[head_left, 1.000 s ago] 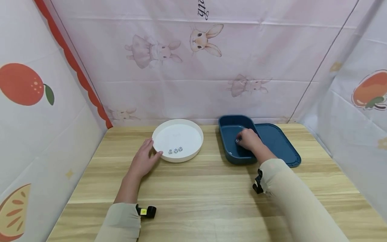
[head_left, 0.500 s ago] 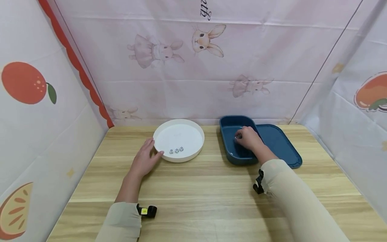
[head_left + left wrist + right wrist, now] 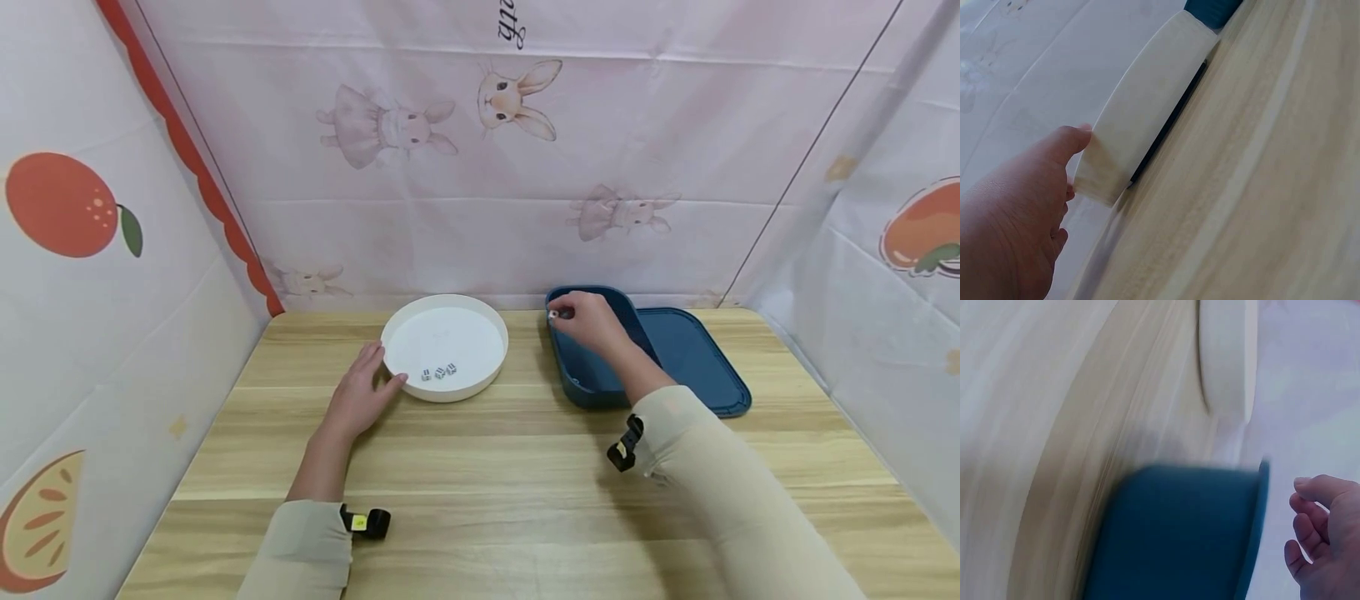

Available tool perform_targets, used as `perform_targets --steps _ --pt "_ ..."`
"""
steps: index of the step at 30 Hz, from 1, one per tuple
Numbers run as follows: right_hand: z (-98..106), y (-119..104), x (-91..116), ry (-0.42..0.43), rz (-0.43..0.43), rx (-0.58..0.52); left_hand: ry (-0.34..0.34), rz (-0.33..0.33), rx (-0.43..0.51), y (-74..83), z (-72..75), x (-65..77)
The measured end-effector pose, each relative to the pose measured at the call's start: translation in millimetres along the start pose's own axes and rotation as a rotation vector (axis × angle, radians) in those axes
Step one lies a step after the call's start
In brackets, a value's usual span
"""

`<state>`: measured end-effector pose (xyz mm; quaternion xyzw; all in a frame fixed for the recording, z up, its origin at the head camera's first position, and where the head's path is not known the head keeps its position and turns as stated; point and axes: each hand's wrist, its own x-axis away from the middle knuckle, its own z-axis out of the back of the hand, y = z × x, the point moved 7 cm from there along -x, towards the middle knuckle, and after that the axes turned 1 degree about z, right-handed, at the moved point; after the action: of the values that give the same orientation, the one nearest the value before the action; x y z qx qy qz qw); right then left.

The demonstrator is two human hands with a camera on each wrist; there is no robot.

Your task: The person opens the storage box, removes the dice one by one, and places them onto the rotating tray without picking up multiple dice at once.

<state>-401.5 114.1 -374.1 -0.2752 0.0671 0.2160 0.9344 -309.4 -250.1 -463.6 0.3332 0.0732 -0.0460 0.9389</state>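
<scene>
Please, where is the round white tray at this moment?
In the head view, the round white tray stands on the wooden table slightly left of centre, between the left hand at its rim and the blue container to its right.

a wood-grain table [image 3: 465,500] carries a white tray [image 3: 447,393], blue box [image 3: 595,397] and lid [image 3: 688,354]

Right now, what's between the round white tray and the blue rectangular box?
Just bare wood-grained tabletop lies between the round white tray and the blue rectangular box in the head view.
</scene>
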Motion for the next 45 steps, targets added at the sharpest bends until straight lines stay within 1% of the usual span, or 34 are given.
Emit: perform_targets --steps 3,6,9,11,14,16,18,20,24,26,31,34,36,40,45 --pt "-6 -17 -4 0.032 0.005 -0.033 -0.002 0.003 0.001 0.5 -0.1 -0.7" --pt "-18 -30 -8 0.034 -0.002 -0.068 -0.001 0.005 0.002 1.5 -0.1 -1.2" --pt "-35 -41 -12 0.004 -0.002 -0.097 0.000 0.006 0.004 2.1 -0.3 -1.4" --pt "-48 -47 -14 -0.030 0.006 -0.120 -0.004 0.004 0.003 2.2 -0.8 -1.5" --pt "-67 -56 -18 -0.073 0.044 -0.138 -0.008 0.002 0.005 1.9 -1.7 -1.6" --pt "-78 -61 -21 -0.087 0.075 -0.142 -0.007 -0.002 0.008 2.1 -2.1 -1.5" --pt "-88 -66 -23 -0.104 0.088 -0.133 -0.004 -0.005 0.013 2.4 -2.2 -1.5" --pt "-97 -71 -25 -0.129 0.078 -0.117 0.000 -0.006 0.011 2.5 -2.3 -1.5" --pt "-116 -75 -23 -0.209 -0.007 -0.112 0.002 -0.007 0.008 2.9 -2.6 -1.9" --pt "-122 -78 -22 -0.232 -0.022 -0.097 0.005 -0.012 0.007 3.3 -2.5 -2.1" --pt "-133 -83 -19 -0.264 -0.036 -0.049 0.012 -0.018 0.004 4.2 -1.5 -1.2" --pt "-137 -84 -17 -0.291 -0.056 -0.044 0.009 -0.016 0.000 3.4 -1.8 -0.8" --pt "-138 -85 -17 -0.300 -0.054 -0.035 0.009 -0.015 0.001 2.6 -1.9 -0.7" --pt "-139 -88 -18 -0.295 -0.037 -0.011 0.015 -0.013 0.000 1.2 -1.2 -1.1" --pt "-136 -88 -19 -0.285 -0.032 -0.007 0.017 -0.012 -0.005 0.3 0.5 -1.2"
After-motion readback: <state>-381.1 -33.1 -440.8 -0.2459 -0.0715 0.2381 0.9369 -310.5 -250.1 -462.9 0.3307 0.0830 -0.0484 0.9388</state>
